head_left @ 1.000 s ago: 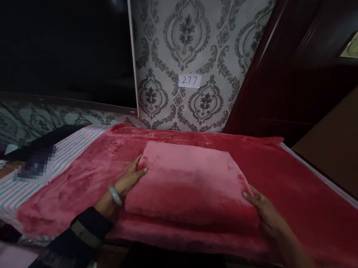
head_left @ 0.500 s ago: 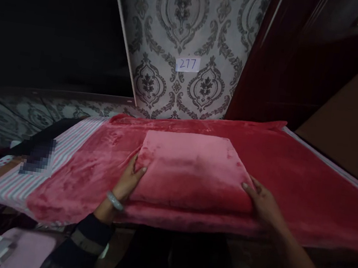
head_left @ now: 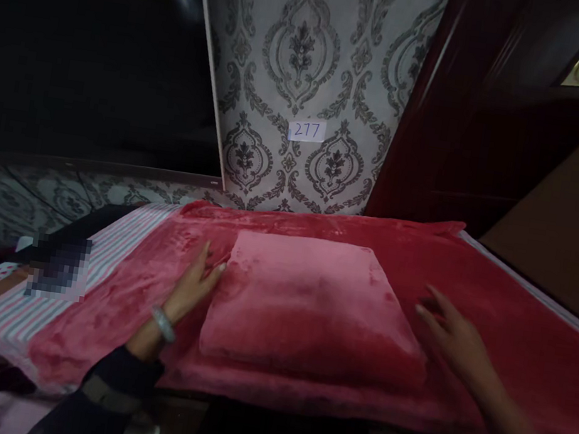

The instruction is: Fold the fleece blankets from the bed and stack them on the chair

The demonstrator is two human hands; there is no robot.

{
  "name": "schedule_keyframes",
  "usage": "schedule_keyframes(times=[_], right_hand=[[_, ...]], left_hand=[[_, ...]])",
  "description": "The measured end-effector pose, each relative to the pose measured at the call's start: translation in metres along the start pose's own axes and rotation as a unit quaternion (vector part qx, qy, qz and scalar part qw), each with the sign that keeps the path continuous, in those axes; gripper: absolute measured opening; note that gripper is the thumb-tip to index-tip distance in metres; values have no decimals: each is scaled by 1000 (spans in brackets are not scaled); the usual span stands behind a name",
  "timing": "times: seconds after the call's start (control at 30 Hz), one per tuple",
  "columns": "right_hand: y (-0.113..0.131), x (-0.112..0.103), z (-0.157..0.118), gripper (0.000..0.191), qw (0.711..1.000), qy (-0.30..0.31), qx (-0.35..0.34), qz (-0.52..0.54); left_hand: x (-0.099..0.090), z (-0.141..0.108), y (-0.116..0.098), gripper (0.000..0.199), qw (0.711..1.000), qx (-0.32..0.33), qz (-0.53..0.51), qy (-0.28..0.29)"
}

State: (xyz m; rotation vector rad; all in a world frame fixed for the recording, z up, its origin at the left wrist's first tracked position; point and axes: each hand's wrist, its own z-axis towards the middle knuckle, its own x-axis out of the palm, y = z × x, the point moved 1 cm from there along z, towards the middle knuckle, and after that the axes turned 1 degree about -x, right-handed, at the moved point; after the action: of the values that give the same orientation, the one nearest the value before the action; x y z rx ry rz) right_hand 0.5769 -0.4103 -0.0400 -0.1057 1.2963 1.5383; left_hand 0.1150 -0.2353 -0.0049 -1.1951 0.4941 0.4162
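A folded pink-red plush cloth (head_left: 310, 299) lies as a thick, roughly rectangular pad on a larger red plush blanket (head_left: 499, 333). Just off its left edge hovers my left hand (head_left: 192, 286), fingers apart and holding nothing, a pale bracelet (head_left: 163, 324) on the wrist. To the right of the pad is my right hand (head_left: 453, 333), its fingers spread and empty, with a small gap between it and the cloth.
A striped cloth (head_left: 102, 244) shows from under the blanket at the left, with a pixelated dark item on it. Behind are a large dark screen (head_left: 90, 60), patterned wallpaper with a paper label (head_left: 306, 131) reading 277, and a dark red glossy panel (head_left: 464, 126).
Both hands have let go of the folded cloth's sides and moved outward, fingers opening. The view has tilted up slightly, so the cloth appears lower.
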Motion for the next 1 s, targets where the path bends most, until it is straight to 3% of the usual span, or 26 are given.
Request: schedule_keyframes(times=[0.07,0.13,0.2,0.27,0.4,0.5,0.63,0.77,1.0], right_hand=[[41,14,37,69,996,15,-78,-31],[87,39,72,66,984,55,-151,-76],[121,69,95,62,975,74,-150,-146],[132,100,100,57,963,98,-131,-213],[103,143,77,51,938,145,-137,-283],[81,155,66,52,937,145,-134,-287],[76,155,73,52,942,156,-113,-275],[69,148,82,51,955,136,-75,-254],[49,130,92,60,982,65,131,-123]], left_hand=[[10,34,-35,67,994,83,67,5],[34,67,-72,65,978,135,141,69],[63,92,-98,63,960,135,218,111],[90,103,-104,60,944,112,283,124],[128,92,-67,55,913,81,378,133],[137,82,-39,57,905,92,391,138],[133,89,-33,54,911,70,387,126],[124,99,-30,47,932,15,358,61],[107,112,-11,41,965,-69,254,18]])
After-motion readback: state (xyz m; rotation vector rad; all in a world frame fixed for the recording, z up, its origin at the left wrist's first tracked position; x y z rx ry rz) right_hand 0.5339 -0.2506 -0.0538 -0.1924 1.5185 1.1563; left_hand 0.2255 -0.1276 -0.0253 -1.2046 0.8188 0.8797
